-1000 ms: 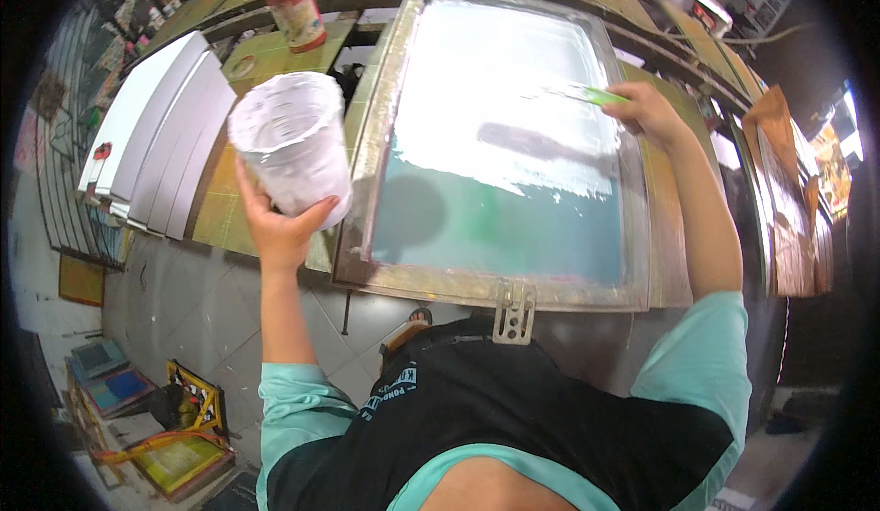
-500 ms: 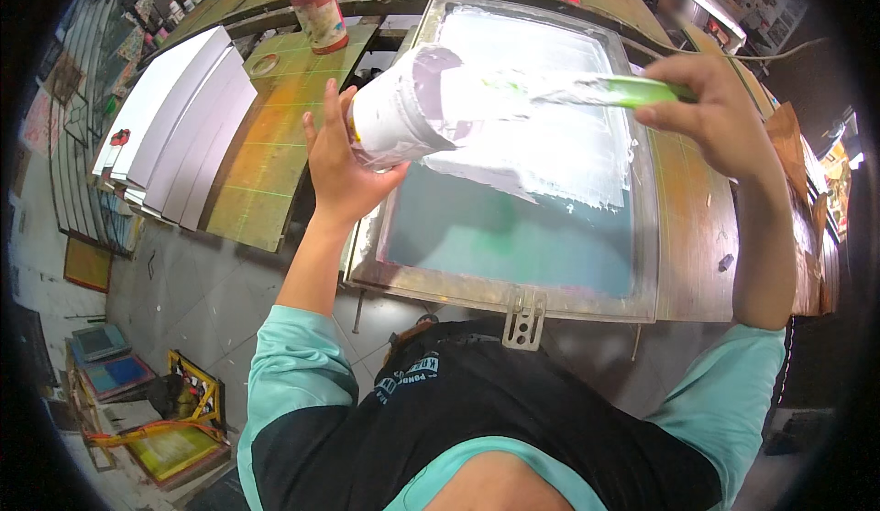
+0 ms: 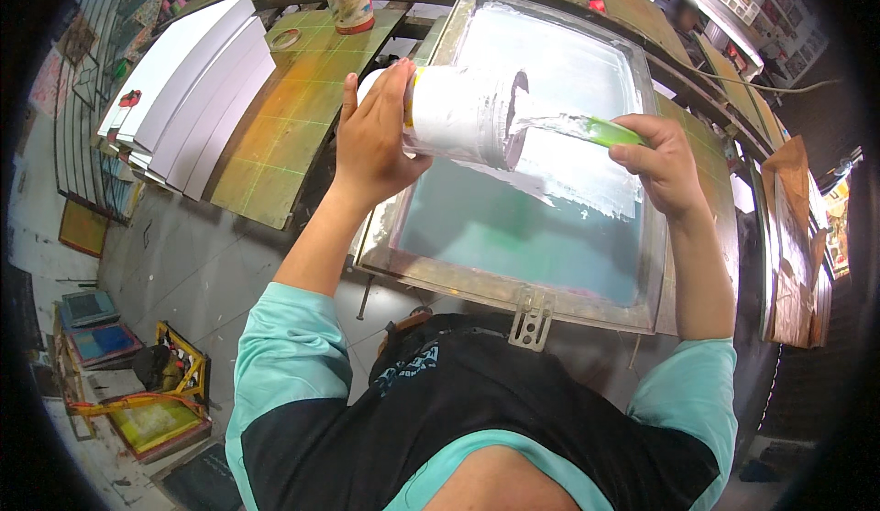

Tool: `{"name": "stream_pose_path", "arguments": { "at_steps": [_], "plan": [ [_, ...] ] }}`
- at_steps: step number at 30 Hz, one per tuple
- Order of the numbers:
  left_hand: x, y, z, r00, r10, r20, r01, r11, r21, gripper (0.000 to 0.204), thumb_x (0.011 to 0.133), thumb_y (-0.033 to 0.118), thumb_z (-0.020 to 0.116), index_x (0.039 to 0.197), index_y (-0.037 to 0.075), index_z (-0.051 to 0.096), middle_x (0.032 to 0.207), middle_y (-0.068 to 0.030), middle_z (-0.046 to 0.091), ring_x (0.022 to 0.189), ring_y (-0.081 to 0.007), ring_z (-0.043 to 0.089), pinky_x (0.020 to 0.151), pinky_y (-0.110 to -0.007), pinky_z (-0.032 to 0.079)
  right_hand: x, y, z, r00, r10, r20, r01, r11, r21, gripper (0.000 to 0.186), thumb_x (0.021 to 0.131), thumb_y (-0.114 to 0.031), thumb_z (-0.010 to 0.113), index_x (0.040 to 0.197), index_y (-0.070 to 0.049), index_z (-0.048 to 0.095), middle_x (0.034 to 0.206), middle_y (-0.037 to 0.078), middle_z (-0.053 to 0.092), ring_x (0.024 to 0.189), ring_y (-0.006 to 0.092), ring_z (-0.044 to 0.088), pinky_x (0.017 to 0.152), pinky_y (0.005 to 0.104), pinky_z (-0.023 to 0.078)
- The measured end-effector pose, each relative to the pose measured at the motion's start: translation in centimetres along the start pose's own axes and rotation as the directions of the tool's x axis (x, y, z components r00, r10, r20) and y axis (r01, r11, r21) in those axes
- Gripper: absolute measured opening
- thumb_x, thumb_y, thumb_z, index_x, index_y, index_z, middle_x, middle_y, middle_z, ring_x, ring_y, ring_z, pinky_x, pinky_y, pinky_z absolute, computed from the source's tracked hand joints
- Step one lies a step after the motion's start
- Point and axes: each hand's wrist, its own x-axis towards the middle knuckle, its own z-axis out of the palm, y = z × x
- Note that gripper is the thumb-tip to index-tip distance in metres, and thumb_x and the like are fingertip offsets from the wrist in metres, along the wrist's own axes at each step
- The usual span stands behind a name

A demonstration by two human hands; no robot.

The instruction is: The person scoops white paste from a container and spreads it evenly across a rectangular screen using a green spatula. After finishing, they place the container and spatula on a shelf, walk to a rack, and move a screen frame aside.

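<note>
My left hand [image 3: 378,135] is wrapped round the base end of a white plastic tub [image 3: 449,112], which lies tipped on its side in the air with its mouth to the right. In my right hand [image 3: 667,164] is a spatula with a green handle [image 3: 612,132]; its white-coated blade reaches into the tub's mouth, so the tip is hidden. Both are above a screen-printing frame [image 3: 596,321]. Thick white ink [image 3: 573,62] covers the far part of its mesh, while the near part [image 3: 513,236] shows blue-green.
Left of the frame lie a stack of white boards [image 3: 206,80] and a yellow-green printing board [image 3: 275,144] with a tape roll [image 3: 286,39]. A stained red cup [image 3: 350,2] stands beyond. A slotted metal plate [image 3: 530,326] juts from the frame's near edge. Brown paper [image 3: 786,227] hangs at right.
The tub has tipped further onto its side. My right hand has come left and nearer, bringing the spatula's blade to the tub's mouth. The whole view has shifted slightly.
</note>
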Motion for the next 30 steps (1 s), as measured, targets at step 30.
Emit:
{"name": "stream_pose_path", "arguments": {
  "at_steps": [30],
  "plan": [
    [-2.4, -2.1, 1.6, 0.87, -0.469, 0.152, 0.421, 0.544, -0.726, 0.085, 0.051, 0.002, 0.079, 0.124, 0.0, 0.034, 0.112, -0.0093, 0.049, 0.101, -0.0191, 0.05, 0.086, -0.03, 0.043, -7.3, 10.6, -8.9, 0.909, 0.348, -0.229, -0.192, 0.838, 0.511, 0.019, 0.081, -0.016, 0.058, 0.094, -0.003, 0.058, 0.05, -0.01, 0.03, 0.043, 0.0026, 0.025, 0.042, 0.0207, 0.02]
  ]
}}
